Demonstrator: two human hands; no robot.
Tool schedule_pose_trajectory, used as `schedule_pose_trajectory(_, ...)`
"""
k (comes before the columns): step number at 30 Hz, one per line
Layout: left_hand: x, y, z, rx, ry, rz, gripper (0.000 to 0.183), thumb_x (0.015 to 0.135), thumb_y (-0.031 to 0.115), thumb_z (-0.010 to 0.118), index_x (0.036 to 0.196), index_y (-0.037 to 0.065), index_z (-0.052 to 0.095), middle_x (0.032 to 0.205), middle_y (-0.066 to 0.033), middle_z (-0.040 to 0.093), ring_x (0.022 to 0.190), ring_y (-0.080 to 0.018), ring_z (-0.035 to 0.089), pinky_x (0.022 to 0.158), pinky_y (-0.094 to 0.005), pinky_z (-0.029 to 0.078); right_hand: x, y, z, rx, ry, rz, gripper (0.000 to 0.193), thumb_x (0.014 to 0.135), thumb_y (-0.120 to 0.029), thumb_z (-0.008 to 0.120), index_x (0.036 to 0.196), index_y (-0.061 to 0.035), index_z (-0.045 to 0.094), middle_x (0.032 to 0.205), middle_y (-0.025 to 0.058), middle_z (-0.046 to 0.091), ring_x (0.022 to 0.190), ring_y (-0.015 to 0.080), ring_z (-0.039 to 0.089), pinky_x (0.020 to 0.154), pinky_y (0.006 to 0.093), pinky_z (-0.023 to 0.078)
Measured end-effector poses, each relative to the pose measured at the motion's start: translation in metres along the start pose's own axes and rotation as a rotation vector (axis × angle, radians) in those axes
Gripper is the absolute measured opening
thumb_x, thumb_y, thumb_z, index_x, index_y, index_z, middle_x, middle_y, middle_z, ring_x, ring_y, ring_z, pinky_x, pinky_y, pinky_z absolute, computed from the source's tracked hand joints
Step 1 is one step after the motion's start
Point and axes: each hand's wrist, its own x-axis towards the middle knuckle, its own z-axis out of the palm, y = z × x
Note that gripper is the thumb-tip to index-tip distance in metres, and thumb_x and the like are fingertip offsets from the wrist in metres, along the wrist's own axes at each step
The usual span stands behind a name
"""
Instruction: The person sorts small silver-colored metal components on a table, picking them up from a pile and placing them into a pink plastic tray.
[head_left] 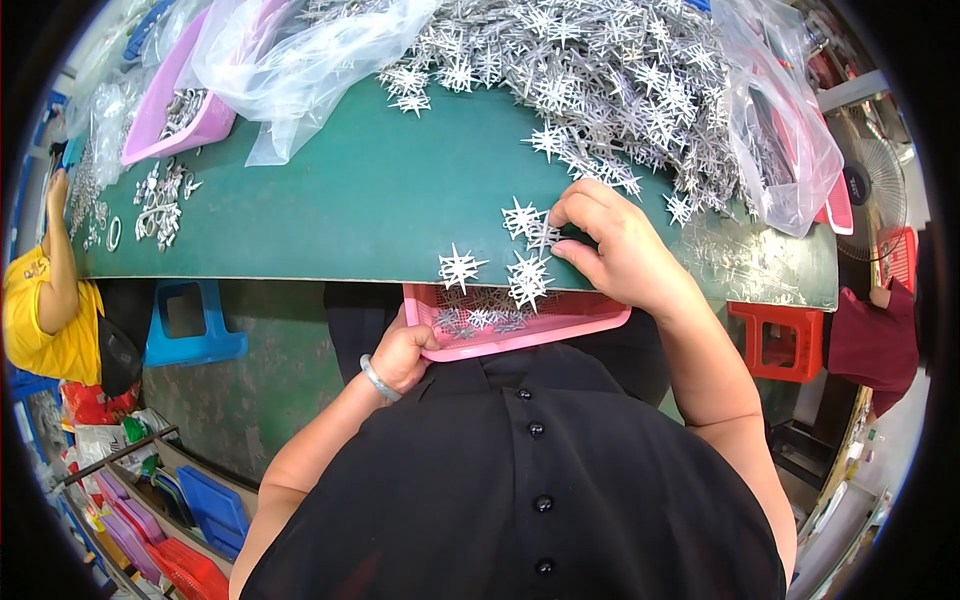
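Head view, item 1: my left hand [405, 352], bracelet at wrist, fingers clamped on the near rim of a pink tray [585, 318]; tray held just under the table's front edge, prob. so pieces pushed off the top drop straight in. Some silver star pieces already lie inside it. Item 2: my right hand [610, 245], fingers curled down onto a few loose star-shaped metal pieces [527, 272] at the very edge of the green table top [380, 200]; can't tell if it pinches one or only drags them, so grip unclear. Item 3: big heap of same star pieces [610, 80] at far centre-right, touching clear plastic bags [300, 50] on both sides. Item 4: second pink tray [170, 105] far left w/ other small metal parts [160, 205] scattered by it. Open room: wide bare green strip betw. heap and front edge, left of my right hand. Another person in a yellow top [40, 320] sits at left end; a red stool [775, 340] stands below at right.
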Motion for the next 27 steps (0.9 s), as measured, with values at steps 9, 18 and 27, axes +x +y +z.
schedule_pose_trajectory(9,0.0,-0.003,-0.004,0.002,0.021,-0.007,0.066,0.057,-0.011,0.038,0.123,-0.005,0.038,0.109,-0.0138,0.054,0.101,-0.0247,0.054,0.089,-0.0324,0.043,-0.002,-0.001,0.003,0.035,0.046,0.004,0.021,0.068,0.001,0.066,0.085,-0.0006,0.053,0.082,0.01,0.052,0.074,0.0252,0.052,0.066,0.0325,0.043)
schedule_pose_trajectory(18,-0.004,-0.001,0.002,-0.012,0.011,0.015,0.061,0.058,-0.011,0.039,0.119,-0.005,0.042,0.106,-0.0123,0.054,0.097,-0.0226,0.054,0.086,-0.0309,0.043,-0.005,-0.001,0.005,0.012,0.064,0.015,0.021,0.068,-0.004,0.067,0.085,-0.0027,0.054,0.084,0.0106,0.055,0.082,0.0309,0.054,0.072,0.0381,0.044)
schedule_pose_trajectory(27,-0.007,0.001,0.006,-0.006,0.025,0.02,0.065,0.058,-0.01,0.041,0.123,-0.004,0.041,0.114,-0.0125,0.054,0.105,-0.0237,0.053,0.09,-0.0311,0.041,-0.006,-0.004,0.006,-0.009,0.075,0.02,0.021,0.068,-0.003,0.066,0.085,-0.0027,0.053,0.086,0.0113,0.055,0.085,0.0309,0.053,0.074,0.037,0.044)
